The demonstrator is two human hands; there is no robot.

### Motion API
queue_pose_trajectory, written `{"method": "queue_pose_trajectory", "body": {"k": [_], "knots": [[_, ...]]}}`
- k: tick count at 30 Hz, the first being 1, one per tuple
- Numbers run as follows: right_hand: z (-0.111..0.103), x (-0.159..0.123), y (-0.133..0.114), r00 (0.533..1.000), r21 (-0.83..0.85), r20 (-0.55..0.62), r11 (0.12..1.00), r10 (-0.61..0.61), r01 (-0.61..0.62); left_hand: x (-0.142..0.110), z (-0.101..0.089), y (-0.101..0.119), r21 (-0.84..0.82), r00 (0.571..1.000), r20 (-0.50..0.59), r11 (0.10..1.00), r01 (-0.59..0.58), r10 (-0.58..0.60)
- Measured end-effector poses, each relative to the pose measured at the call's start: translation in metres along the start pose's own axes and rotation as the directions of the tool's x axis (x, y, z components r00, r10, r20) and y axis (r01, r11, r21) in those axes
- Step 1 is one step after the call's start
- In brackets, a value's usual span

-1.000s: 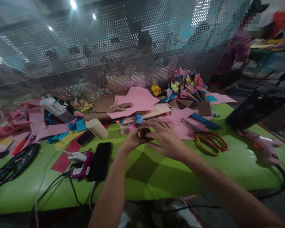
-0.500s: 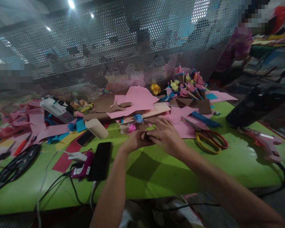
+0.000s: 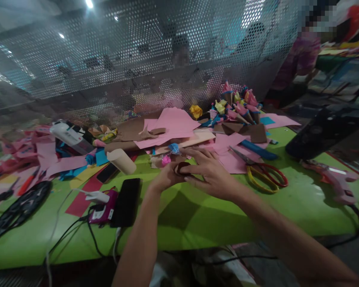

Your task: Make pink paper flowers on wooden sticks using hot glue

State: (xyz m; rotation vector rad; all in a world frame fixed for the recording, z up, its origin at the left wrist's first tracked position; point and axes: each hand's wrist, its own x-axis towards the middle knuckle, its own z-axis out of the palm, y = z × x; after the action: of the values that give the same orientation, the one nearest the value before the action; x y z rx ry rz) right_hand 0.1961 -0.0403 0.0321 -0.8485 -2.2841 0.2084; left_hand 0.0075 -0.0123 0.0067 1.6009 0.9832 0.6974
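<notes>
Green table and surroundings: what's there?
table: one, green, foreground
screen: one, perforated grey, behind
paper sheets: many, mostly pink, back
paper flowers: several, pink and yellow, back right
scissors: one, yellow and red, right
glue gun: one, pink, right
container: one, black, right
phones: two, dark, left
tube: one, cream, left
charger: one, purple, left
shiny bits: two, pink and blue, centre
patterned item: one, black, left
people: at least two, one in purple, behind
roll: one, brown, centre
left hand: one, bare, holding roll
right hand: one, bare, at roll
</notes>
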Motion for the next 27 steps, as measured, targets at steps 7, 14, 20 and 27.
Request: {"method": "queue_pose_trajectory", "body": {"k": [7,14,20,27], "knots": [[0.0034,-0.0010,-0.0003,0.997,-0.029,0.073,1.000,0.004,-0.002,0.0000,0.0012,-0.0015,-0.088,0.997,-0.068,0.996,-0.030,0.024],[0.0000,0.0002,0.0067,0.999,-0.019,-0.040,1.000,0.007,-0.008,0.0005,-0.0008,-0.0015,-0.136,0.991,-0.112,0.987,-0.091,0.076],[0.0049,0.0001,0.0011,0.999,-0.123,0.000,0.992,-0.037,0.037,0.0019,-0.0020,-0.0072,0.020,0.978,-0.152,0.990,-0.141,0.143],[0.0093,-0.0008,0.0008,1.000,-0.122,0.005,0.992,-0.018,0.018,0.0012,-0.0004,-0.0021,-0.008,0.978,-0.173,0.993,-0.122,0.119]]}}
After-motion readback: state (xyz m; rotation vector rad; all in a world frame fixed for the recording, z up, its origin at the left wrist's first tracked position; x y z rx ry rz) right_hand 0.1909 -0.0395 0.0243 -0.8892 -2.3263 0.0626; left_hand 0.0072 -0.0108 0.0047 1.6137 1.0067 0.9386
